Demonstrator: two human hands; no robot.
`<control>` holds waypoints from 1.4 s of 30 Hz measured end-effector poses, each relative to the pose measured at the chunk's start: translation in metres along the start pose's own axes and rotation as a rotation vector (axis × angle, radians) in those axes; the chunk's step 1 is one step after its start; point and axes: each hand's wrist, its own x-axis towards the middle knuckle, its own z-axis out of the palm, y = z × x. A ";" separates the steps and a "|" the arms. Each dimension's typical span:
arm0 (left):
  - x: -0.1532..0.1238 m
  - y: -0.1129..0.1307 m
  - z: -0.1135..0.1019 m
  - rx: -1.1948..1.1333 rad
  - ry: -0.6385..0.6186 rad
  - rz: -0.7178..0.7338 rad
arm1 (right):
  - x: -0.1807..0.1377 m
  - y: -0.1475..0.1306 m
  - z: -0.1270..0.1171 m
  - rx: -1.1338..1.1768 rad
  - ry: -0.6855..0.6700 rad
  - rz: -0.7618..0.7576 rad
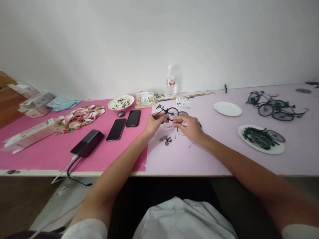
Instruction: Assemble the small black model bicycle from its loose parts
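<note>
A small black model bicycle (172,113), partly built, is raised just above the table with one spoked wheel facing me. Its frame is pinched between the thumb and fingers of my left hand (155,125), which hide part of it. My right hand (188,127) has its fingertips closed at the lower right edge of that wheel. Another dark wheel (183,113) lies behind my right fingers. Below my hands, small black parts (168,140) are scattered on the pale lilac table covering (171,162).
Dark green model bicycles (275,106) lie at right, near a white plate (227,109) and a plate of bicycle parts (261,139). A clear bottle (170,83) stands by the wall. At left are two phones (116,129), a black device (87,143), a bowl (121,103) and decorative pieces (79,119).
</note>
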 end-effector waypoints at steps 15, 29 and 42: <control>-0.004 0.000 0.003 0.053 -0.090 0.006 | 0.000 -0.002 0.002 0.037 0.086 0.129; -0.004 0.002 0.003 0.059 -0.106 -0.007 | 0.000 -0.004 0.001 0.025 0.098 0.143; -0.006 0.003 0.004 0.053 -0.105 -0.011 | 0.000 -0.005 -0.001 0.001 0.090 0.130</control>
